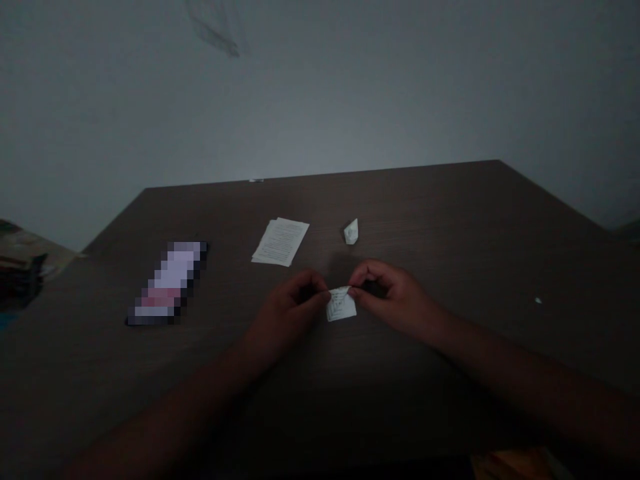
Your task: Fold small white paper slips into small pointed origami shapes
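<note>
A small piece of paper with dark marks on it is held between my two hands, over the near middle of the table. My left hand pinches its upper left corner between thumb and finger. At the upper right corner, the thumb and finger of my right hand are closed on the same piece. Beyond my hands stands a small folded paper shape with a pointed top. A stack of printed paper sheets lies flat to its left, slightly fanned.
A phone with a blurred-out screen lies at the left of the brown table. One white scrap is on the right side, and another small pale piece sits at the back edge. A grey wall rises behind.
</note>
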The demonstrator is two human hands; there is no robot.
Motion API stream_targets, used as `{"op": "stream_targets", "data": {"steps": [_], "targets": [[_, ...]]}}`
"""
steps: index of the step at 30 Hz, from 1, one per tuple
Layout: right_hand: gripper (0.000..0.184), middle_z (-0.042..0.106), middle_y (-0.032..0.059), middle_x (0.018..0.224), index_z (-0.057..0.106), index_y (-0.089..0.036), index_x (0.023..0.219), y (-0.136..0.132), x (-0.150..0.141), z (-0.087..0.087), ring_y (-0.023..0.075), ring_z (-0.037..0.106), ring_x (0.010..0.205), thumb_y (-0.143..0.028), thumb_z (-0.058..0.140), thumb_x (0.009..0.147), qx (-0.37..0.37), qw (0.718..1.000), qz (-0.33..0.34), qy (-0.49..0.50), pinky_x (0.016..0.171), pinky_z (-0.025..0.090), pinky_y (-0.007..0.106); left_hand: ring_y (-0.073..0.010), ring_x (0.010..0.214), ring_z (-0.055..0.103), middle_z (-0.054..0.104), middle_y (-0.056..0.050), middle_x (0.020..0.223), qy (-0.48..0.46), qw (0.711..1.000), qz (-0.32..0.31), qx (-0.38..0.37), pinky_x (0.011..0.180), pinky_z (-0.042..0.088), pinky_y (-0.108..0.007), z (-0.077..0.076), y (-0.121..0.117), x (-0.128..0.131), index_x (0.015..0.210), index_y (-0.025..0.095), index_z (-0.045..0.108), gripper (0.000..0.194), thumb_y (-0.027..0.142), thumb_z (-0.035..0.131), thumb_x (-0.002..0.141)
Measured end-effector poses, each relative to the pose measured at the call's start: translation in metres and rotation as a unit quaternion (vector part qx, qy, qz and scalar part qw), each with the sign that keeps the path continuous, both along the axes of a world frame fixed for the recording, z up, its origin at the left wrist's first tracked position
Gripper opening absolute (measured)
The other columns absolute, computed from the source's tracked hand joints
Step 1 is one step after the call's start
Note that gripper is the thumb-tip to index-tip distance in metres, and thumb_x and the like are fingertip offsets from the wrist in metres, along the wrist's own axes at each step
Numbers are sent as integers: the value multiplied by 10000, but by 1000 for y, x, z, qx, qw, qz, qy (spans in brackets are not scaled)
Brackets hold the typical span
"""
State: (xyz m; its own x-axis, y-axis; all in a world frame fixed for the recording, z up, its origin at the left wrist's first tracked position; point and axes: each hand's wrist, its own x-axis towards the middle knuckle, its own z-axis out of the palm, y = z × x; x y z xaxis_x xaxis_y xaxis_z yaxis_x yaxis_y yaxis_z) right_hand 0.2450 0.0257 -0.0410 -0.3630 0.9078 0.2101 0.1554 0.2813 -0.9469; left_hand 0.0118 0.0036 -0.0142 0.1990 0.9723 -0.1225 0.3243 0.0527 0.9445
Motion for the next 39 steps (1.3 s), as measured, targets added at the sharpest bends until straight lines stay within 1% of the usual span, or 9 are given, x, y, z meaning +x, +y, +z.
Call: {"op": "stream_targets", "data": {"steps": [5, 8, 10, 14, 18, 24, 29, 34, 39], "targets": [[58, 778, -5, 856, 711, -261, 936, 1, -1, -2, 196, 723, 799, -281, 765, 944, 3, 1000, 8, -9, 752, 551, 339, -228, 764, 630, 690, -7, 798, 72, 996, -39, 32, 715, 486, -339, 0, 1, -1, 863, 239, 713, 157, 356, 704, 967], [60, 777, -5, 852, 713, -261, 920, 4, 1, -4, 196, 711, 790, -253, 758, 958, 29, 998, 15, -45, 769, 550, 346, -292, 957, 671, 737, -60, 949, 130, 984, -61, 109, 903, 557, -429, -2, 2, -3, 869, 243, 754, 115, 310, 738, 961], [83, 778, 1, 870, 715, -261, 908, 7, 3, -5, 202, 706, 807, -208, 762, 950, 60, 995, 11, -85, 802, 553, 359, -339, 1132, 650, 731, -99, 1109, 166, 974, -63, 141, 1057, 543, -517, -6, 3, -4, 888, 238, 759, 87, 281, 741, 962], [109, 790, 34, 952, 738, -260, 948, 11, 6, -9, 236, 721, 923, -153, 747, 965, 150, 976, 29, -155, 907, 572, 410, -383, 1303, 593, 678, -133, 1289, 226, 962, -57, 144, 1186, 485, -619, -17, 7, -4, 870, 213, 713, 99, 212, 728, 968], [191, 799, 93, 1091, 823, -248, 1139, 11, 8, -13, 279, 724, 1054, -151, 699, 1030, 236, 945, 74, -214, 985, 586, 477, -419, 1379, 555, 665, -141, 1348, 225, 961, -40, 157, 1238, 444, -646, -20, 6, 0, 816, 200, 687, 155, 140, 743, 948], [347, 785, 135, 1214, 855, -272, 1317, 6, 9, -13, 331, 715, 1139, -143, 698, 1036, 264, 918, 92, -282, 1011, 615, 541, -500, 1442, 527, 641, -176, 1440, 246, 958, -49, 137, 1227, 414, -728, -17, 6, 3, 796, 215, 656, 166, 159, 731, 933], [373, 776, 140, 1203, 851, -280, 1353, 4, 9, -12, 352, 703, 1135, -155, 705, 1033, 271, 910, 76, -305, 1008, 623, 570, -482, 1427, 540, 676, -141, 1392, 225, 963, -31, 146, 1249, 418, -679, -22, 7, 3, 762, 230, 659, 188, 153, 798, 862], [372, 772, 154, 1218, 855, -262, 1354, 3, 9, -11, 360, 692, 1129, -150, 690, 1041, 280, 903, 72, -316, 1001, 625, 573, -469, 1453, 537, 656, -157, 1467, 277, 948, -53, 147, 1230, 434, -700, -20, 7, 3, 820, 233, 660, 150, 170, 747, 925], [346, 762, 148, 1219, 867, -282, 1323, 1, 8, -12, 366, 679, 1147, -165, 715, 1035, 270, 906, 66, -318, 1010, 617, 589, -422, 1423, 560, 653, -146, 1477, 301, 939, -64, 153, 1227, 450, -681, -16, 5, 2, 933, 225, 689, 69, 190, 742, 960]]}}
